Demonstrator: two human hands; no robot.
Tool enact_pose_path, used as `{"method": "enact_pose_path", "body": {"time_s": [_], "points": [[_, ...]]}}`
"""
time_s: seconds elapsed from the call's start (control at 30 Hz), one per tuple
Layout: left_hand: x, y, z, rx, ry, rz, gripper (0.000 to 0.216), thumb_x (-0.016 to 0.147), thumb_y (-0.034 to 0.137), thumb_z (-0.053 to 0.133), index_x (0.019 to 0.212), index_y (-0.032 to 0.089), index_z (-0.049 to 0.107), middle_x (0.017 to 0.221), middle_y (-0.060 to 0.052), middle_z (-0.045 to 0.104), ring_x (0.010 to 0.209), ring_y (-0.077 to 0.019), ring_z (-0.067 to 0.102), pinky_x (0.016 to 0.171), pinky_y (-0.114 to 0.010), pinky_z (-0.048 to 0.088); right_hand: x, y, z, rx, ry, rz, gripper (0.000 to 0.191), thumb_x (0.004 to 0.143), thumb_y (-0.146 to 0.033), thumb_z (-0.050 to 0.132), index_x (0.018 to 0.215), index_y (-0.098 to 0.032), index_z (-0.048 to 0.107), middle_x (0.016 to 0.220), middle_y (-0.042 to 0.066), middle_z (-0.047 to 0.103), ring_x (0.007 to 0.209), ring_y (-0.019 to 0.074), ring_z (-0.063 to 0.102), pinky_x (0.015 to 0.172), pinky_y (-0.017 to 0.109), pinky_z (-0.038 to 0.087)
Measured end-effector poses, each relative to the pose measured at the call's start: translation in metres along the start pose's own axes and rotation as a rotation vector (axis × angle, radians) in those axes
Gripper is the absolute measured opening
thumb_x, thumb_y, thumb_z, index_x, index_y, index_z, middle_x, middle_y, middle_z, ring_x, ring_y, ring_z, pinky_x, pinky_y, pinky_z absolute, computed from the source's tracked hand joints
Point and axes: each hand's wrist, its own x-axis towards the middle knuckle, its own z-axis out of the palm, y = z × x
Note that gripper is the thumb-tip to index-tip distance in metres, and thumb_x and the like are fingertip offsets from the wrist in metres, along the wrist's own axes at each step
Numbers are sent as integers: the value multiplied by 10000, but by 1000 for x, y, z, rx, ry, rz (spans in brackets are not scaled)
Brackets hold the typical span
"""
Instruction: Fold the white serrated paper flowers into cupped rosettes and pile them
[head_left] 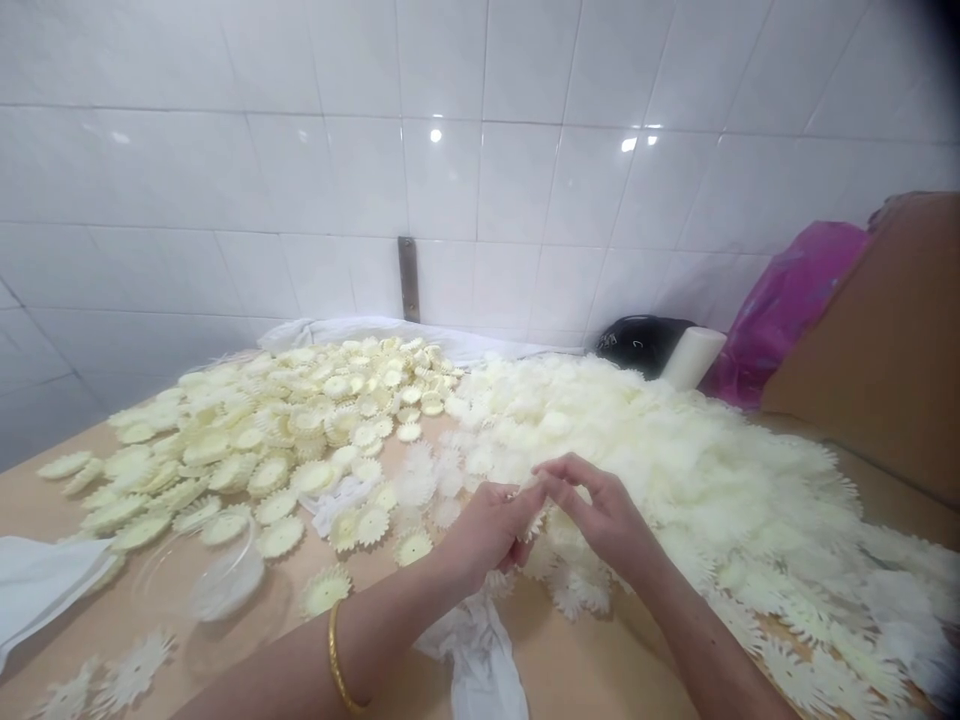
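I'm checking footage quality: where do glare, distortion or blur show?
Head view: bright light spots glare off the wall tiles, whose lines splay toward the sides; the top-right corner is dark; the pale heaped pieces on the right look hazy.

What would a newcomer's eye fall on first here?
Probably the pale notched discs: a yellowish heap on the left and a whiter heap on the right. In the lower middle, the left hand and right hand meet near the fingertips. Magenta plastic stands out at the right.
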Motion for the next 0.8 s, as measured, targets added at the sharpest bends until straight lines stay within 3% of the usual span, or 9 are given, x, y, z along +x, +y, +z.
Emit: {"method": "enact_pose_path", "body": {"time_s": [0.13, 0.37, 0.5, 0.67, 0.8], "points": [[0, -4, 3, -18, -31, -56, 515, 700, 643, 391, 539, 156, 441, 406, 9, 464, 315, -62, 353, 367, -203, 240, -2, -1, 3, -27, 25, 25, 285, 822, -379, 430, 632, -176, 490, 630, 1, 508, 634, 142, 488, 617, 260, 393], [0, 8, 2, -268, -84, -120, 507, 721, 639, 361, 695, 151, 496, 496, 10, 507, 361, -65, 402, 385, -196, 273, 4, 11, -5, -124, 226, 116, 366, 833, -412, 383, 545, -191, 342, 513, -41, 337, 511, 105, 363, 504, 232, 317], [1, 7, 1, -353, -91, -113, 336, 735, 497, 483, 712, 162, 467, 542, 4, 535, 399, -71, 439, 395, -195, 289, 6, 23, -9, -284, 281, 108, 317, 813, -390, 419, 570, -190, 445, 575, -7, 474, 602, 146, 456, 598, 273, 366], [3, 1, 0, -281, -83, -37, 245, 739, 372, 514, 638, 152, 475, 431, 30, 468, 326, -51, 350, 353, -197, 210, 5, 26, -9, -352, 428, 69, 197, 777, -353, 482, 776, -185, 585, 819, 55, 593, 814, 205, 518, 749, 341, 382], [3, 1, 0, -234, -56, -29, 276, 722, 394, 532, 595, 164, 444, 383, 42, 437, 300, -46, 296, 343, -208, 155, 2, 10, -7, -128, 293, 76, 235, 797, -380, 459, 751, -188, 588, 776, 30, 611, 750, 176, 547, 704, 300, 410]]}}
